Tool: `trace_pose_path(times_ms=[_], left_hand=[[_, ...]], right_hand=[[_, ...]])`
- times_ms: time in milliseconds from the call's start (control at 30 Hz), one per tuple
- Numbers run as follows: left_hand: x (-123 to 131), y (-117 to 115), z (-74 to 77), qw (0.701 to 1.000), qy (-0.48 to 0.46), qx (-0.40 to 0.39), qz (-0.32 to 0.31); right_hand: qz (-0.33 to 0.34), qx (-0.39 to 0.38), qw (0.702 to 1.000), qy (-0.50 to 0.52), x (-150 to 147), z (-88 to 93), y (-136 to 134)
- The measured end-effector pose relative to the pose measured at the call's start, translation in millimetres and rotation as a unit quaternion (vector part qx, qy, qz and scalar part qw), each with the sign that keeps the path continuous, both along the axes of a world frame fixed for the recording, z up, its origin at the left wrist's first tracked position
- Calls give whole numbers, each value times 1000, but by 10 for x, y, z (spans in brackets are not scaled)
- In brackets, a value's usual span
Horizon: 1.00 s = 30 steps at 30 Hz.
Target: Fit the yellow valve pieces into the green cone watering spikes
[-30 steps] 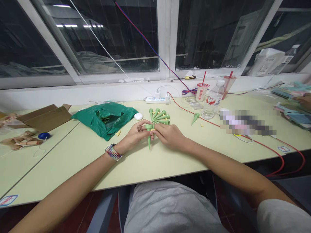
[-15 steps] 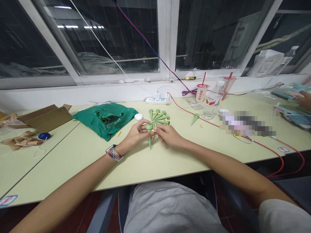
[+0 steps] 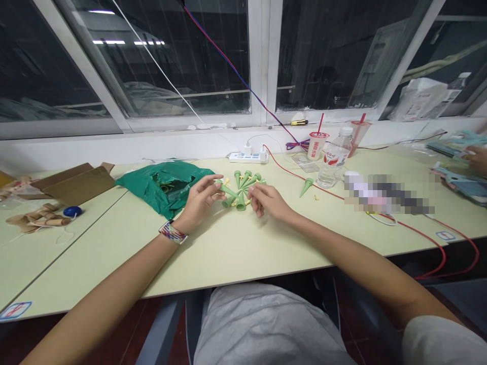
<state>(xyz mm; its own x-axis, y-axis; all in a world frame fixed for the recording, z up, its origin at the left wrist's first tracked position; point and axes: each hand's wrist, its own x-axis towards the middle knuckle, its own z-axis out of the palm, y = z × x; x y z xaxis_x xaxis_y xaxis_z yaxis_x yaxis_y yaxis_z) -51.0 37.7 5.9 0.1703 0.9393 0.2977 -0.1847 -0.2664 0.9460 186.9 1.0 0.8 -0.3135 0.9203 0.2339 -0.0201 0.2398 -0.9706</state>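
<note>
Left hand [image 3: 200,198] loosely open, fingers [image 3: 210,183] reaching toward, perhaps touching, green plastic spike [image 3: 227,190]; right hand [image 3: 268,200] half-curled, holding nothing, just right of it. Other spikes [image 3: 247,181] lay fanned mid-table, tips outward, probably spread for easy picking. Green plastic bag [image 3: 163,187] just left.

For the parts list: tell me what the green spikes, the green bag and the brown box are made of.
The tapered green spikes look like moulded matte plastic: uniform colour, smooth, no grain. The crumpled green bag looks like thin glossy plastic film, from its soft creases and sheen. The brown box looks like plain cardboard, from its dull surface and folded flaps.
</note>
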Motion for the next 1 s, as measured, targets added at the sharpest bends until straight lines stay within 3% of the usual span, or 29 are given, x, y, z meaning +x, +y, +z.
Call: trace_pose_path(times_ms=[100,267,467,533,733,1000], left_hand=[[-93,102,-14,998,0,1,66],[-170,173,-80,982,109,-25,152],[-203,216,-152,962,218,-37,162],[-224,219,-161,943,283,-12,174],[-249,207,-151,846,479,71,222],[-237,190,-137,809,544,64,216]], right_hand=[[-19,0,1000,18,60,27,38],[-39,5,999,23,98,19,77],[-34,9,999,16,75,-2,73],[-29,10,999,16,73,-5,70],[-27,19,999,10,78,9,48],[-28,27,999,7,76,13,41]])
